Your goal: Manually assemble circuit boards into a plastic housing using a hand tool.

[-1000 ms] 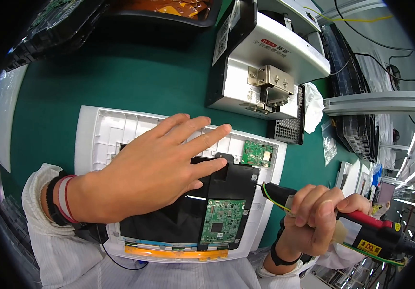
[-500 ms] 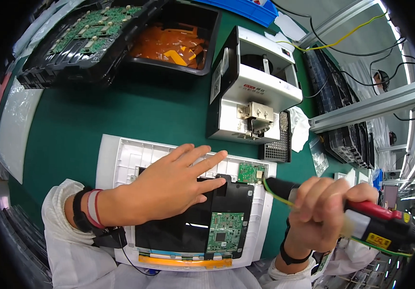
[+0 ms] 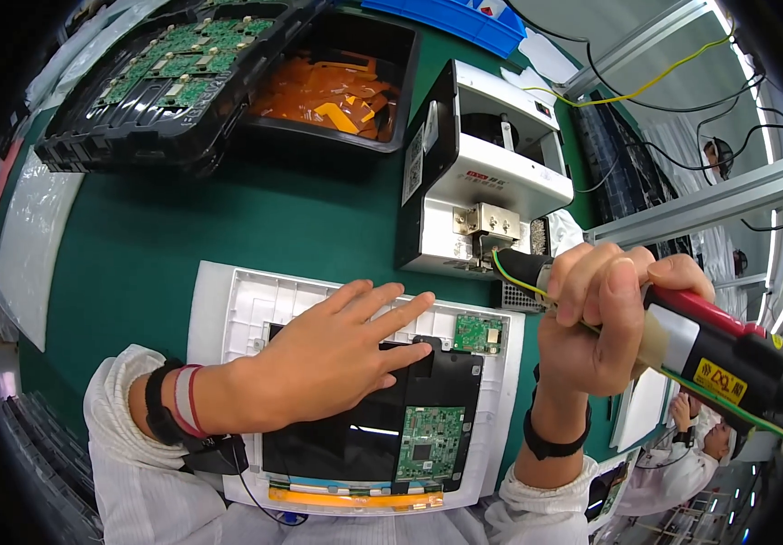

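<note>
My right hand [image 3: 602, 313] is wrapped around an electric screwdriver [image 3: 682, 341] with a red and black body. A green-yellow wire runs along the tool. Its black nose reaches the metal bracket [image 3: 493, 221] at the front of a white and black screw feeder [image 3: 509, 174]; the tip itself is hard to make out there. My left hand [image 3: 332, 359] lies spread, palm down, over a white plastic housing [image 3: 212, 304] and the black panel [image 3: 332, 450] inside it. A green circuit board [image 3: 430, 440] sits on the panel's right part, and a small green board [image 3: 477, 334] in the housing's far right corner.
Black bins at the far left hold green boards [image 3: 187, 54] and orange flexible films [image 3: 323, 95]. A blue bin [image 3: 450, 25] stands at the back. A metal frame rail [image 3: 700, 195] and hanging cables cross the right side. Another person [image 3: 687, 463] sits at lower right.
My right hand has carried the screwdriver up and away from beside the small green board to the feeder's front bracket. My left hand stays spread on the panel.
</note>
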